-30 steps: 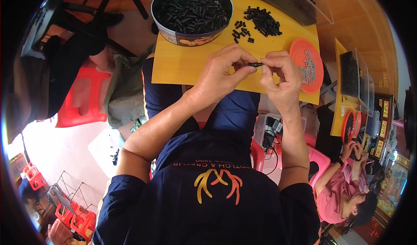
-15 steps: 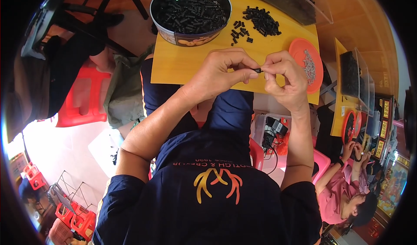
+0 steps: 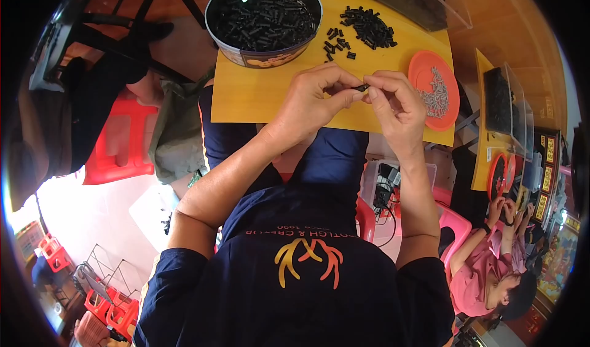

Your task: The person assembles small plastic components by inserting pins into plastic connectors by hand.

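Note:
My left hand pinches a small black cylindrical piece between thumb and fingers, above the table's near part. My right hand meets it there, thumb and forefinger pressed together at the piece's right end. Whatever those right fingertips hold is too small to make out. Just right of that hand lies a round orange-red plate with a heap of small grey metal pieces. Beyond my hands a pile of similar black pieces rests on the yellow table, with several strewn beside it.
A round tin full of black pieces stands at the far left of the table. A clear bin of dark parts is at the back right. Another person works at a second table on the right. A red stool stands to the left.
My right hand has shifted slightly left, its fingers closing in nearer to the left fingertips. The black piece has tilted and is more covered by fingers.

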Demonstrator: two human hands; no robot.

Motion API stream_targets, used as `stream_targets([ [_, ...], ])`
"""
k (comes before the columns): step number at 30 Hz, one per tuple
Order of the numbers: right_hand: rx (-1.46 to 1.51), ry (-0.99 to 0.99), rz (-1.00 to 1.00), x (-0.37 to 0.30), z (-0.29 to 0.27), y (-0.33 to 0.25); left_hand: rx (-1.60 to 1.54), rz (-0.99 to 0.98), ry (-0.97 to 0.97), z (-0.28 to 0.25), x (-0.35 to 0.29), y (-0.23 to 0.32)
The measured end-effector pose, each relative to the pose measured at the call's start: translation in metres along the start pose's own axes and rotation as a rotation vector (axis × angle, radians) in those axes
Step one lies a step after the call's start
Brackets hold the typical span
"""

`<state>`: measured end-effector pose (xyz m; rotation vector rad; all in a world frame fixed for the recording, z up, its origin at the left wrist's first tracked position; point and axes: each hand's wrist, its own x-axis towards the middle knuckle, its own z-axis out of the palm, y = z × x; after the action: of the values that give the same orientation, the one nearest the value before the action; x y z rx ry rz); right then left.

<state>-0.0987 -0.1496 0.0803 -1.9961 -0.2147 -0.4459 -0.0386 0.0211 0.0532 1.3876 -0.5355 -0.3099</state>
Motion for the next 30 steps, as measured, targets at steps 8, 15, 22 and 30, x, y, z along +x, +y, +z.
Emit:
stream_targets([
  [8,0.365,-0.006,0.302,-0.001,-0.003,-0.005,0.190,0.158,-0.033,-0.005,0.000,0.007],
  [15,0.212,0.005,0.180,-0.002,-0.003,-0.007,0.187,0.222,-0.021,-0.001,-0.001,0.007],
  [22,0.206,0.050,0.267,-0.005,0.001,-0.015,0.260,0.285,0.003,0.001,-0.003,0.013],
  [30,0.134,0.108,0.274,-0.005,0.006,-0.017,0.315,0.283,0.053,0.005,-0.003,0.012],
])
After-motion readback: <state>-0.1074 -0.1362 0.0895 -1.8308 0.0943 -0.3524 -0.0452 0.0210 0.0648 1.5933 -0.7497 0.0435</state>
